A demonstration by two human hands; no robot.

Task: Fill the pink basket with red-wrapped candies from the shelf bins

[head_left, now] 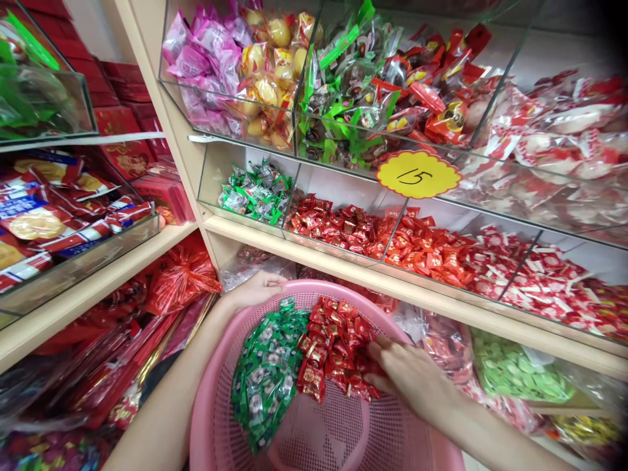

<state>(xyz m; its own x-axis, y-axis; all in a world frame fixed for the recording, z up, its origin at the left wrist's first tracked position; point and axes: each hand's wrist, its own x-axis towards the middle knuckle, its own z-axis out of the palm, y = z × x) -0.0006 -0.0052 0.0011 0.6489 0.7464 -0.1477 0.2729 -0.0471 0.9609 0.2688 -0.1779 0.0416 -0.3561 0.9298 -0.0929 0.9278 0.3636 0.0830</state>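
A pink plastic basket (230,333) with a perforated wall stands below the shelf, tilted toward me. Green-wrapped candies (267,366) lie heaped on its left side, and red-wrapped candies (328,347) make a pile beside them. My left hand (258,288) is closed over the far left rim, its fingertips partly hidden. Inside the basket, my right hand (405,366) is at the right edge of the red pile, with candies between thumb and fingers. How many it grips is hidden.
Above the basket, clear bins along a wooden shelf edge (343,271) hold green-silver candies (258,190), red candies (338,222) and red-white candies (549,275). A yellow tag (418,174) reads 15. Bagged green sweets (520,369) sit low right; packaged biscuits (44,209) fill the left shelf.
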